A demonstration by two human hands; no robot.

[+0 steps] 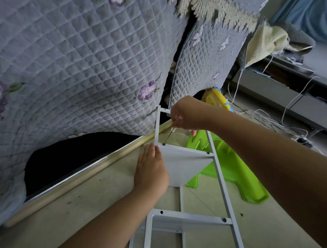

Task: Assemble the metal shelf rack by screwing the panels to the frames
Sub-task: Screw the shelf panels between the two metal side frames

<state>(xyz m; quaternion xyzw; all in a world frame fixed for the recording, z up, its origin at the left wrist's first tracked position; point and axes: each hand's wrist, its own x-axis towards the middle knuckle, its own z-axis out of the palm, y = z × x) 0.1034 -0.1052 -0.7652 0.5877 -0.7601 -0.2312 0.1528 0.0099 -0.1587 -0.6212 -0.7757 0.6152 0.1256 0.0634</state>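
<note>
Rack frame lying on floor, centre-bottom of frame, w/ white panel seated at mid crossbar.
Left hand pressing flat, fingers straight, against panel edge.
Right hand pinching thin tool, prob. hex key, over screw hole; tool blurred.
Progress est.: early-mid; lower crossbar holes looking unfilled.
Frame's lower end cut off at bottom edge.

two hands are in view, the left hand and the right hand. one white frame carries two white panels. one green stool and one yellow toy lie beyond.
</note>
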